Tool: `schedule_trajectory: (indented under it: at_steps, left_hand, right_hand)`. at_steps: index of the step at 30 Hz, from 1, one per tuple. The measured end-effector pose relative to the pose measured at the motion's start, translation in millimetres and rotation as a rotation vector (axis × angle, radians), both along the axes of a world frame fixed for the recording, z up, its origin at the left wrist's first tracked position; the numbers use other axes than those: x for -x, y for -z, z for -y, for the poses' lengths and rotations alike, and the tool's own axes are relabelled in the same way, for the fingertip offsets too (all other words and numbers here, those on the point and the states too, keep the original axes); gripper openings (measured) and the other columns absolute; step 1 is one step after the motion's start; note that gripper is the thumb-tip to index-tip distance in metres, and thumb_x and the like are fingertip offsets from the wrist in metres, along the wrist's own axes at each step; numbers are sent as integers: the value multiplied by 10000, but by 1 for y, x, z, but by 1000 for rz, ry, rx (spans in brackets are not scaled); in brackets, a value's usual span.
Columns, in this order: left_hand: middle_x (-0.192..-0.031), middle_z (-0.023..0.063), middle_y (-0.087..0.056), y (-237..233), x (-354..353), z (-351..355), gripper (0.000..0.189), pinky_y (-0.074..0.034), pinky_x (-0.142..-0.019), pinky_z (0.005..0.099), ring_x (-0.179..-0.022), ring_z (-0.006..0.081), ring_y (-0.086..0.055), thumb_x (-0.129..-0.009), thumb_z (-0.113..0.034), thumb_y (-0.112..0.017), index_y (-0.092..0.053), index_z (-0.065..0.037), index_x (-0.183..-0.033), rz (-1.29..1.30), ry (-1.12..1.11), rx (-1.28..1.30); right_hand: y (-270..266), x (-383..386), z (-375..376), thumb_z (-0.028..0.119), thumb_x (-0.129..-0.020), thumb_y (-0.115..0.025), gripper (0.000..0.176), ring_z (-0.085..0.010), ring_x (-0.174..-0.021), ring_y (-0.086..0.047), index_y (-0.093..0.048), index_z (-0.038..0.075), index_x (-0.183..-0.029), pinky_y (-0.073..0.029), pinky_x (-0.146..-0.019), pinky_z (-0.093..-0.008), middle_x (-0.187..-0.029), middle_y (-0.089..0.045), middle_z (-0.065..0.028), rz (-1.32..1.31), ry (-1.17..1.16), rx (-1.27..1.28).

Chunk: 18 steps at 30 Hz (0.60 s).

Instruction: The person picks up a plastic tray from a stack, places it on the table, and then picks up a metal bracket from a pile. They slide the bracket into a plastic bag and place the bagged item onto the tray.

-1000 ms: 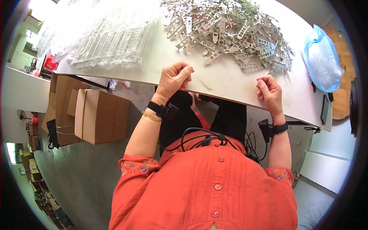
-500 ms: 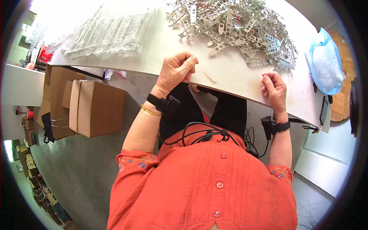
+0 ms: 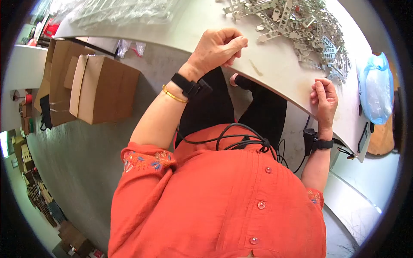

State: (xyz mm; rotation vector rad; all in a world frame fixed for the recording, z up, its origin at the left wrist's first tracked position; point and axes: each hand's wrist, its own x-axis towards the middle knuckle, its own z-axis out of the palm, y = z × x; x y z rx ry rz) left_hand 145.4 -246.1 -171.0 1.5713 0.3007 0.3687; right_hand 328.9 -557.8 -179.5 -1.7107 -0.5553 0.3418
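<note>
Two bare hands rest at the near edge of one white table (image 3: 275, 71). The left hand (image 3: 217, 47) lies on that edge towards the table's left, its grip closed, fingers curled in against the thumb. Whether anything small sits inside cannot be told. The right hand (image 3: 325, 96) is on the same near edge, well apart from the left and closer to the table's right end. Its grip is also closed into a loose fist, with nothing visible in it.

One heap of flat, perforated silver metal strips (image 3: 301, 21) lies further in on the table, beyond both hands and nearer the right one, touching neither. The strips are tangled and too many to count, and the top of the view cuts the heap off.

Each wrist carries one black strap, two in all: the left strap (image 3: 186, 85) beside a single thin gold bangle (image 3: 174, 95), the right strap (image 3: 320, 144) with a small black box. One looped black cable (image 3: 241, 139) lies over the orange shirt (image 3: 223, 202), which shows three buttons.

One crumpled blue plastic bag (image 3: 376, 88) sits at the table's right end. Clear plastic packets (image 3: 124, 8) lie at the far left corner, mostly cut off and overexposed. On the floor left of the table stand two brown cardboard boxes (image 3: 103, 88), the rear one half hidden.
</note>
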Motion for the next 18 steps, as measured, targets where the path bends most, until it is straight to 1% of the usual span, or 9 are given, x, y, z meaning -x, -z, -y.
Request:
schedule_trajectory:
  at_steps: [6, 8, 10, 18]
  left_hand:
    - [-671, -8, -639, 7, -1, 0, 220, -441, -427, 177, -490, 33, -552, -959, -237, -632, -696, -32, -912, 66, -19, -109]
    - [-673, -5, -647, 9, -1, -2, 209, -454, -422, 173, -493, 32, -565, -952, -235, -646, -697, -37, -906, 94, -1, -73]
    - [-667, 0, -649, 8, 0, -3, 206, -460, -422, 174, -490, 30, -562, -944, -232, -659, -694, -35, -896, 88, 13, -18]
    - [-649, -2, -638, 8, 3, -2, 204, -460, -422, 178, -475, 32, -558, -950, -223, -645, -691, -33, -889, 103, 8, -10]
  right_hand:
    - [2, -3, 3, 136, -985, -604, 136, -18, -658, -541, -648, 46, -1077, -406, -545, -151, -856, -644, -1, -5, -66, -48]
    - [3, -3, 2, 133, -984, -605, 131, -17, -651, -540, -647, 45, -1072, -410, -538, -153, -851, -645, -3, 49, -24, -13]
    - [2, -3, 0, 128, -983, -605, 126, -19, -641, -538, -647, 44, -1066, -413, -533, -156, -844, -643, -4, 49, -32, -28]
    - [6, -7, 1, 126, -982, -608, 114, -22, -603, -528, -649, 48, -1053, -426, -509, -160, -833, -638, -6, 28, -22, -48]
